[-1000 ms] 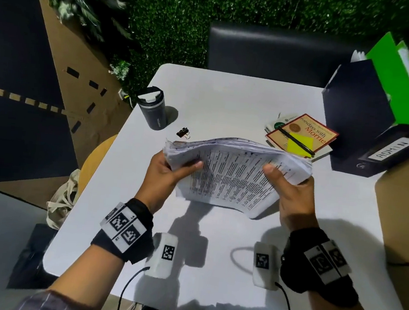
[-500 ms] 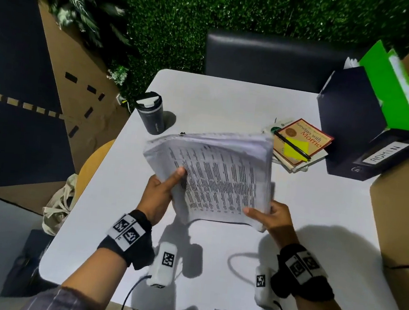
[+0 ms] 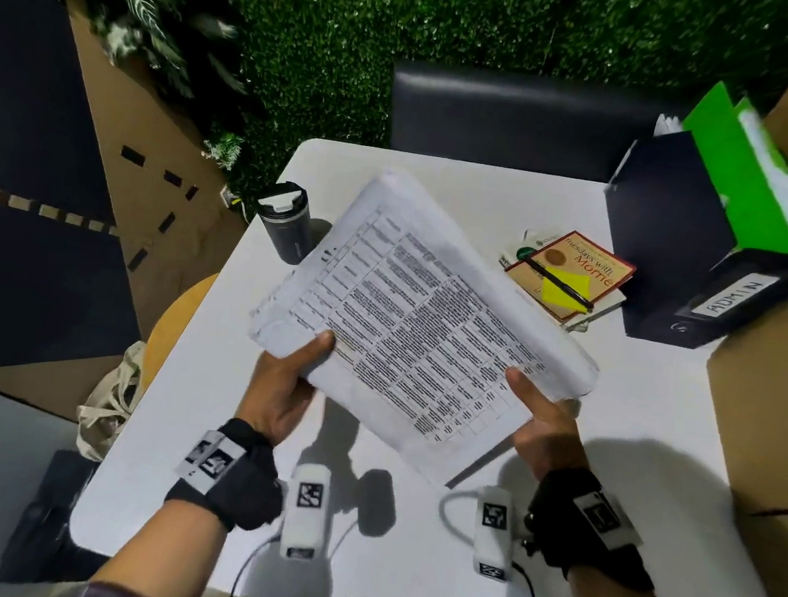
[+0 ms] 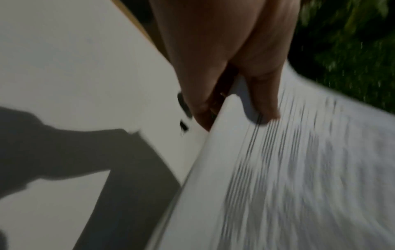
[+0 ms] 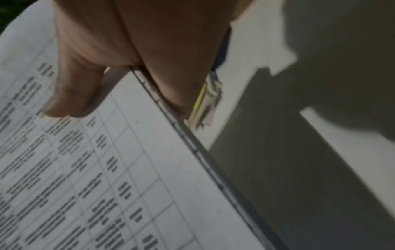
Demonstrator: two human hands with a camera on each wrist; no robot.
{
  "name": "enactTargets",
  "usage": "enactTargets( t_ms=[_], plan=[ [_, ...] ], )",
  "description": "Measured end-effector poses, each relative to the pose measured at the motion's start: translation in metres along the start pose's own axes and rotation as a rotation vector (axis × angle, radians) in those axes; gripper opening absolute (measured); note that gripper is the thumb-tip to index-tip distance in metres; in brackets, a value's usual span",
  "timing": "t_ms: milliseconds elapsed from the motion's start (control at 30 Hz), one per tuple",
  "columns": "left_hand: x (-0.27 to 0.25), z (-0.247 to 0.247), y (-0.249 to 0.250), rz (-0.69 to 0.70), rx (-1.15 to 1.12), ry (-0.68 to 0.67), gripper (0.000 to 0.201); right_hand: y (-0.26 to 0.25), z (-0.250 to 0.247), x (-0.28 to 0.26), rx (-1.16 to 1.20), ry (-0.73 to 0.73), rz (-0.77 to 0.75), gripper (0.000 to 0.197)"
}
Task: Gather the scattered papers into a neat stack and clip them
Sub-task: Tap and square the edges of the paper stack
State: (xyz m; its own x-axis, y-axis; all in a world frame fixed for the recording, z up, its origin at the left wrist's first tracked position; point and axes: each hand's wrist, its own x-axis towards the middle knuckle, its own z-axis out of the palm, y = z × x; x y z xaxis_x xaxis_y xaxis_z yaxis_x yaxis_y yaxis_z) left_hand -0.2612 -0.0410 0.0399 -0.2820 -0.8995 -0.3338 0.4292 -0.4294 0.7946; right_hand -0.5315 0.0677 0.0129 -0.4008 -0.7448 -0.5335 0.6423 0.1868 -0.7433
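Note:
A thick stack of printed papers (image 3: pixel 420 310) hangs in the air above the white table (image 3: pixel 659 420), turned at a slant with its far corner pointing away from me. My left hand (image 3: pixel 285 384) grips its near left corner, thumb on the top sheet (image 4: pixel 288 169) and fingers underneath. My right hand (image 3: pixel 541 421) grips the near right edge the same way, thumb pressed on the printed grid (image 5: pixel 107 169). A small black binder clip (image 4: pixel 183 126) lies on the table beyond my left fingers; the stack hides it in the head view.
A dark travel mug (image 3: pixel 286 223) stands at the table's left edge. Books with a yellow note and a pen (image 3: pixel 569 279) lie at the right, beside a black ADMIN binder (image 3: pixel 702 275) and green folders (image 3: pixel 755 174). A black chair (image 3: pixel 510 117) is behind the table.
The stack has been turned in my hands, from lying wide across to a slanted, lengthwise hold. Both hands shifted their grip to its near corners. The clip is now covered in the head view.

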Motion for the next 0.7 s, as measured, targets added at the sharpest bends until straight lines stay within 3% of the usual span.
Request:
enactTargets(
  t_ms=[100,200,233,300,400,467,500,567,600,700],
  plan=[
    [0.013,-0.024,0.028,0.163,0.326,0.026,0.051,-0.007,-0.018,0.008,-0.192,-0.090,-0.077,0.054],
    [0.016,-0.027,0.036,0.175,0.664,-0.092,0.042,-0.020,-0.010,-0.008,-0.419,-0.177,-0.311,0.027],
    [0.015,-0.024,0.036,0.166,0.705,-0.141,0.042,-0.026,0.000,-0.016,-0.423,-0.215,-0.333,0.026],
    [0.013,-0.017,0.031,0.176,0.690,-0.172,0.044,-0.027,0.007,-0.017,-0.442,-0.268,-0.325,0.038],
    [0.014,-0.012,0.021,0.174,0.580,-0.121,0.043,-0.016,0.000,-0.013,-0.505,-0.159,-0.333,0.079],
    [0.013,-0.013,0.013,0.147,0.571,-0.090,0.044,-0.012,-0.009,-0.010,-0.495,-0.138,-0.328,0.090],
    [0.013,-0.015,0.008,0.117,0.576,-0.087,0.044,-0.009,-0.013,-0.008,-0.490,-0.162,-0.314,0.082],
    [0.013,-0.018,-0.002,0.036,0.584,-0.094,0.044,-0.008,-0.015,-0.009,-0.457,-0.248,-0.240,0.035],
    [0.013,-0.019,-0.006,0.005,0.586,-0.104,0.045,-0.006,-0.016,-0.010,-0.481,-0.273,-0.250,0.029],
    [0.015,-0.021,-0.015,-0.050,0.602,-0.125,0.047,0.002,-0.022,-0.008,-0.538,-0.298,-0.277,0.040]
  ],
)
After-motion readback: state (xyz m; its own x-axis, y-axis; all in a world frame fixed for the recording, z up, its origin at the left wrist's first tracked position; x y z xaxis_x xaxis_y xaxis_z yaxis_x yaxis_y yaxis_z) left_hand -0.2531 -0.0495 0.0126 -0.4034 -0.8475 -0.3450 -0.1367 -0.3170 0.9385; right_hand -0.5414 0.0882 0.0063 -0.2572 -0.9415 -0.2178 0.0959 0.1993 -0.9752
